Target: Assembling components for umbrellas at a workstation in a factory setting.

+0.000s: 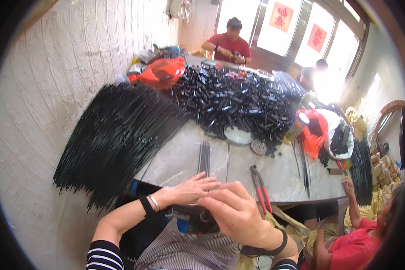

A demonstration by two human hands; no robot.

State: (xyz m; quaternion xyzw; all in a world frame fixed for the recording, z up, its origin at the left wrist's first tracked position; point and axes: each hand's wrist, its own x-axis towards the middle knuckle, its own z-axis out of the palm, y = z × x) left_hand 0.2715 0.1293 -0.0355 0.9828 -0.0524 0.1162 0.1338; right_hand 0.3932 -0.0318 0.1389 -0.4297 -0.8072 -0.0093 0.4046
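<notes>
My left hand (190, 190) reaches to the right over the table's front edge, fingers stretched out and apart, nothing visible in it. My right hand (235, 212) is just below and to the right, its back toward me. Its curled fingers meet my left fingertips, and whatever lies between them is hidden. A small bundle of thin black rods (204, 158) lies on the grey table (180, 157) just beyond my hands. Red-handled pliers (260, 186) lie to the right of my right hand.
A big sheaf of long black rods (117, 135) overhangs the table's left edge. Behind are a heap of short black pieces (234, 99), a white dish (238, 135), a small round tin (258, 146) and an orange bag (164, 72). Other people sit at the far end (229, 44) and at the lower right (362, 243).
</notes>
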